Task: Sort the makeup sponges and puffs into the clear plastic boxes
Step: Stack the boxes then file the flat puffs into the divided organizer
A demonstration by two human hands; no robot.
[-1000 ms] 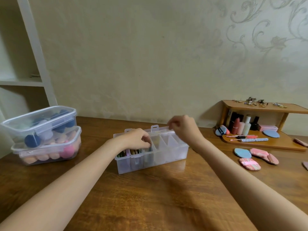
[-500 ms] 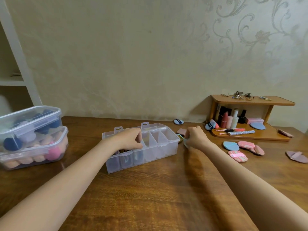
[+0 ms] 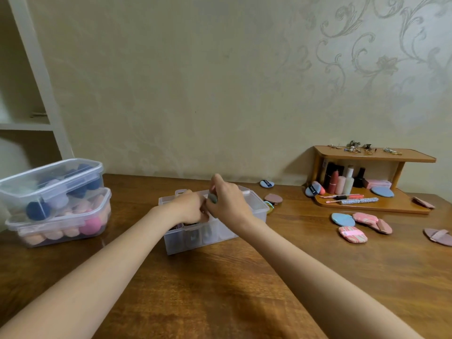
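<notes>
— Since half a second ago your right hand has left the desk beside the divided clear box and come up over it, hasn't it?

— Yes. It now sits above the box's middle, fingers curled round a small grey-green puff pinched at the thumb side.

— And your left hand?

— Touching the right one, over the left compartments of that same box, fingers curled down inside. Whether they grip anything I cannot tell; the knuckles hide it.

— What lies right of the box?

— Nearest, a striped pink puff, a blue puff and a pink pair together on the desk, with a mauve puff further right. Just beside the box's right end lies a brown round puff.

— Left of the box?

— Two stacked lidded tubs, well apart from it: peach and pink sponges below, dark blue ones above.

— Beyond the box?

— A small blue puff by the wall, and a wooden shelf to the far right holding bottles and more puffs.
</notes>
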